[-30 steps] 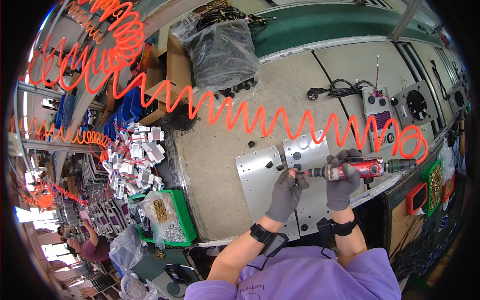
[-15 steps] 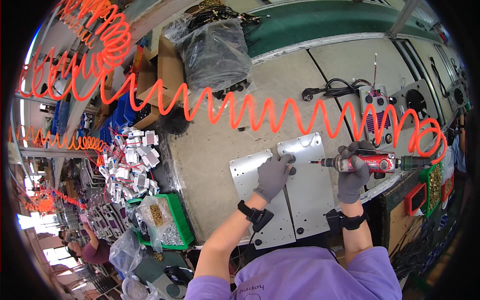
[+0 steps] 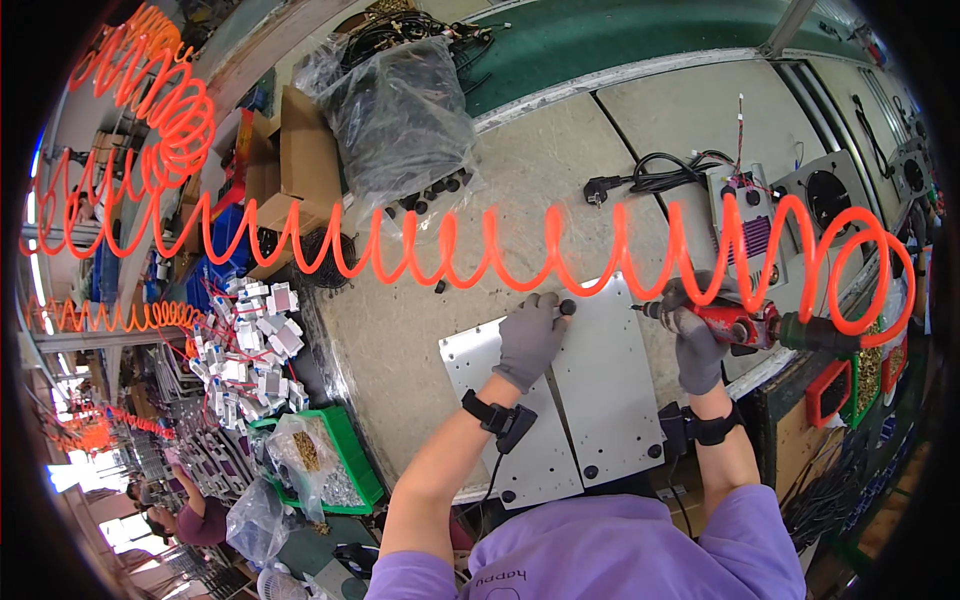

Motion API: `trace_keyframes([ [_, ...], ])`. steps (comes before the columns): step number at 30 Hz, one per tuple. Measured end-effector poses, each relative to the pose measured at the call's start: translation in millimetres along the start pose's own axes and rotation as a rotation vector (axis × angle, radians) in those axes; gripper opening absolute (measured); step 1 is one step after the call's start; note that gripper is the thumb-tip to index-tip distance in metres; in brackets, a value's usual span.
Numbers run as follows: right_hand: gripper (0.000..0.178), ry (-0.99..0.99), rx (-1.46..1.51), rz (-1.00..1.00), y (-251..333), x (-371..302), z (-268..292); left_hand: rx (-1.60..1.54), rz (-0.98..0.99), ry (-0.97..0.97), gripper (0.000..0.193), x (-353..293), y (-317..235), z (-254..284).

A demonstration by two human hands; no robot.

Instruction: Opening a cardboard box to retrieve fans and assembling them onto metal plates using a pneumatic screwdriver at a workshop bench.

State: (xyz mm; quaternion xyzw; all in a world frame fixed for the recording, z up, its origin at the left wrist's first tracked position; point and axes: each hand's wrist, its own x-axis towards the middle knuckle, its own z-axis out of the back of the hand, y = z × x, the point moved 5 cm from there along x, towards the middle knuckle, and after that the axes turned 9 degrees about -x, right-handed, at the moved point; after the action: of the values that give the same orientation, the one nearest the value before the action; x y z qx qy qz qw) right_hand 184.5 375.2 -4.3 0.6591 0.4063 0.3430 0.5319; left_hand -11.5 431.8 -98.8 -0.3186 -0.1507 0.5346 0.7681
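Two flat silver metal plates, the left plate (image 3: 500, 420) and the right plate (image 3: 612, 395), lie side by side on the bench before me. My left hand (image 3: 530, 342), in a grey glove, reaches over their far part, its fingers closed on a small black round foot (image 3: 568, 307). Gripped in my gloved right hand (image 3: 697, 352) is a red air screwdriver (image 3: 735, 325), its bit pointing left, just right of the right plate's far end. Black feet (image 3: 591, 472) sit at the plates' near corners.
An orange coiled hose (image 3: 555, 250) stretches across the bench to the driver. A green bin (image 3: 350, 455) of small hardware and a pile of white parts (image 3: 255, 345) lie left. A plastic-wrapped bundle (image 3: 400, 125), black cable (image 3: 650, 180) and metal unit (image 3: 750, 225) stand beyond.
My left hand has shifted slightly up the plates, with one black foot now at its fingertips. The driver has tilted, and the hose's middle hangs lower across the view.
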Motion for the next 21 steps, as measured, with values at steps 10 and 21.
trace_keyframes([
  [10, 0.018, 0.110, -0.060, -0.106, -30.7, 16.5, 1.1, -0.087, -0.186, -0.114, 0.026, 25.7, -48.1, -40.0],
  [21, 0.003, 0.168, -0.336, -0.041, -68.5, 31.4, -13.4, -0.067, -0.182, -0.075, 0.028, 26.4, -42.8, -46.1],
])
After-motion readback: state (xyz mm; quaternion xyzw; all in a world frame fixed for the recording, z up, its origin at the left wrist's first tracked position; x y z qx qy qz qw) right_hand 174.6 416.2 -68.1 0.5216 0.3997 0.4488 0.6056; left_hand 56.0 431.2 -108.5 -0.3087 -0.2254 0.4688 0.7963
